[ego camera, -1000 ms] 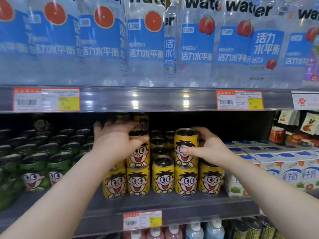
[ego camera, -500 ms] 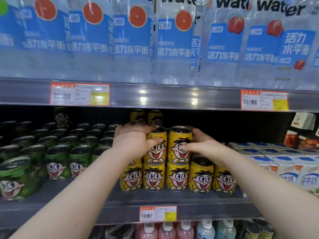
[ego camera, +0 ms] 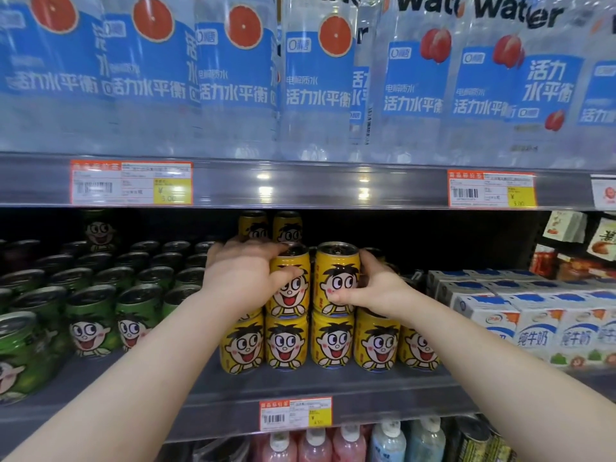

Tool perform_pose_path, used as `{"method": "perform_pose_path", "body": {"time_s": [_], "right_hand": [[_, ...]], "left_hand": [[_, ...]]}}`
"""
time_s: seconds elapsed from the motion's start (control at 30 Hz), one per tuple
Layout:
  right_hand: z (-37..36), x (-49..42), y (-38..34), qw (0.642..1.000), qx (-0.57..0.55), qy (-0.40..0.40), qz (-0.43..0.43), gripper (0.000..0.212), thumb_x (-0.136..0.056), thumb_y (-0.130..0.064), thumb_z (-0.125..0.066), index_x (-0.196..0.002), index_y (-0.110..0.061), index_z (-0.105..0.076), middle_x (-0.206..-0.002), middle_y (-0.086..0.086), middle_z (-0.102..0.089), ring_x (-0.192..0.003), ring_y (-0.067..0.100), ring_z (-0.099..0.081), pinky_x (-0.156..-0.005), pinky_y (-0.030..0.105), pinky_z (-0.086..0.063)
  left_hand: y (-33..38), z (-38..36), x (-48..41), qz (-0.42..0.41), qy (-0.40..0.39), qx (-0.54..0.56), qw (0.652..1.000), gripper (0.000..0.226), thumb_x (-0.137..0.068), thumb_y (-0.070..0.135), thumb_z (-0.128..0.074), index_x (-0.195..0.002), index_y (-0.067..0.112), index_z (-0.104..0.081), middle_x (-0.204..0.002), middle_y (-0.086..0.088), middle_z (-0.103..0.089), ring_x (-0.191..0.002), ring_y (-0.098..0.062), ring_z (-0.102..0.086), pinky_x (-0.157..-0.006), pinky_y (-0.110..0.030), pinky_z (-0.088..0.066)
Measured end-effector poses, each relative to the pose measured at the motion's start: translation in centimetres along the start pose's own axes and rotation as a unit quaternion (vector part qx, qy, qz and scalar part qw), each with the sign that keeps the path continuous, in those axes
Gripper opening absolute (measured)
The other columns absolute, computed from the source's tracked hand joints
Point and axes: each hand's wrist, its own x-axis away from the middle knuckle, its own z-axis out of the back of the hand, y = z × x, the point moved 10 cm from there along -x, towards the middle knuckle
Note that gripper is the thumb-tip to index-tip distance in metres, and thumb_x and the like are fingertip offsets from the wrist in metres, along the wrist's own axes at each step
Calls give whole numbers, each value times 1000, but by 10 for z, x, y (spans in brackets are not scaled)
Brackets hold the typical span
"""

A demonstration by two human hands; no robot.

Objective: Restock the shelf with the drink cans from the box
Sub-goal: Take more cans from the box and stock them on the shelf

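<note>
Left hand (ego camera: 245, 278) and right hand (ego camera: 378, 290) each grip a yellow cartoon-face metal drink can (ego camera: 336, 275) atop the bottom row (ego camera: 333, 341) near the front edge of the grey shelf (ego camera: 333, 386); stiff, probably slick, so squeeze mid-wall.

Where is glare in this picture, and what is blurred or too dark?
Head view: lamp glare spots on the upper shelf rail; the water bottles at far left are blurred; behind the yellow cans the shelf back is too dark to read.
</note>
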Motion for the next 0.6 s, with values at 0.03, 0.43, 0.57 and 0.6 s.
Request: {"method": "perform_pose_path", "body": {"time_s": [0.03,0.43,0.57,0.6], "right_hand": [[0,-1,0,1000,0,0,1,83,-67,-33,-82,-136,-28,-34,-123,-5,-57,-109,14,-56,-90,30,-48],[9,7,-12,999,29,20,40,100,-69,-42,-78,-147,-28,-17,-148,2,-37,-131,21,-42,-106,39,-42],[27,25,-36,988,100,74,96,89,-76,-42,-71,-147,-27,-20,-153,5,-26,-138,21,-31,-111,36,-33],[30,32,-44,982,116,89,120,84,-78,-40,-70,-146,-26,-23,-152,4,-27,-137,19,-32,-110,32,-32]], "left_hand": [[0,0,0,-1,4,-2,1000,59,-85,69,-35,-139,44,-35,-146,6,-43,-138,-26,-31,-110,-42,-25],[-3,11,8,18,45,77,996,66,-80,66,-48,-138,35,-36,-146,0,-39,-138,-24,-29,-117,-48,-13],[-7,40,26,38,141,44,988,67,-80,68,-46,-135,31,-43,-144,-5,-42,-139,-29,-28,-116,-55,0],[-8,46,34,36,164,47,985,66,-80,68,-48,-133,28,-47,-141,-6,-45,-137,-29,-31,-115,-57,-3]]}}
